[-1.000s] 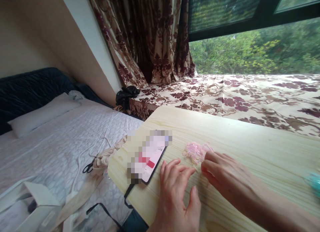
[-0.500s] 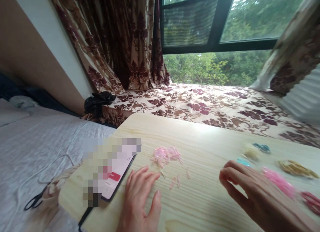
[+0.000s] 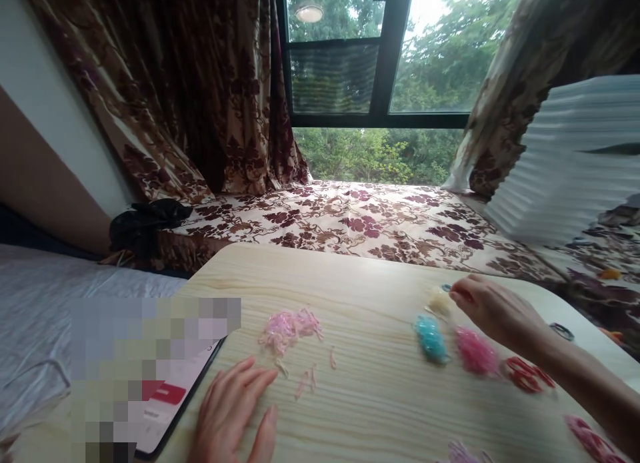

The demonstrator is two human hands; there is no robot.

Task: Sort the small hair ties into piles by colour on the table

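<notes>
My left hand [image 3: 233, 406] lies on the table with its fingers spread, beside a loose pile of pale pink bands [image 3: 287, 330] that look like small rubber bands. A few single pink bands [image 3: 303, 384] lie to the right of that pile. At the table's far right, my right hand [image 3: 485, 310] is curled, fingertips down at a dark teal band bundle [image 3: 445, 288]. What its fingers hold, if anything, is hidden. Next to it are a cream bundle [image 3: 439, 303], a turquoise bundle [image 3: 431, 340], a bright pink bundle [image 3: 476, 351] and a red bundle [image 3: 529, 374].
A phone [image 3: 170, 410], partly blurred out, lies at the table's left edge. More bands [image 3: 590, 436] lie near the right front, and a dark ring-like bundle [image 3: 562, 330] sits beyond my right forearm. Behind the wooden table [image 3: 320, 276] is a flower-patterned window seat [image 3: 350, 213].
The view has swung right. My right hand has moved farther back over the table to the dark teal bundle, uncovering the turquoise one. My left hand keeps its place near the pink pile.
</notes>
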